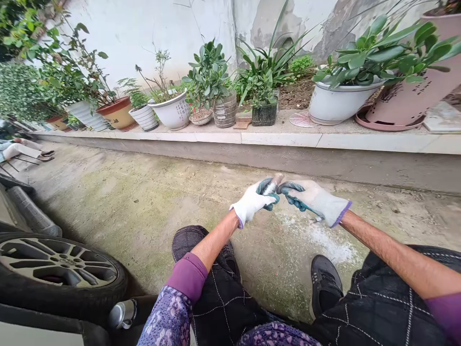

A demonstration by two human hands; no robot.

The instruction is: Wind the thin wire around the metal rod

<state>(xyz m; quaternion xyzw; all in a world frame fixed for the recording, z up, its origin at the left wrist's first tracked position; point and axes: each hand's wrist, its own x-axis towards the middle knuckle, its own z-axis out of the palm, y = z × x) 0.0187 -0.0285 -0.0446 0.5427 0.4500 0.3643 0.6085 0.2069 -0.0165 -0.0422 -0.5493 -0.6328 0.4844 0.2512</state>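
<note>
My left hand [256, 201], in a white glove with a teal palm, is closed around a small silvery thing [268, 188] with a pinkish-brown end. Its shape is fish-like, but I cannot tell its kind for sure. My right hand [304, 196], in a matching but greyer glove, has its fingers curled right beside that thing. A dark rounded shape shows at its fingertips; whether this is glove or a held object is unclear. Below the right hand, white flakes [329, 242] lie scattered over the concrete. Both hands are in front of me, above the ground between my feet.
A low tiled ledge [212, 136] runs across ahead, carrying several potted plants, among them a white pot [342, 103]. A car wheel [65, 269] and a metal cup [122, 313] are at my left. Part of another person [25, 150] shows at far left.
</note>
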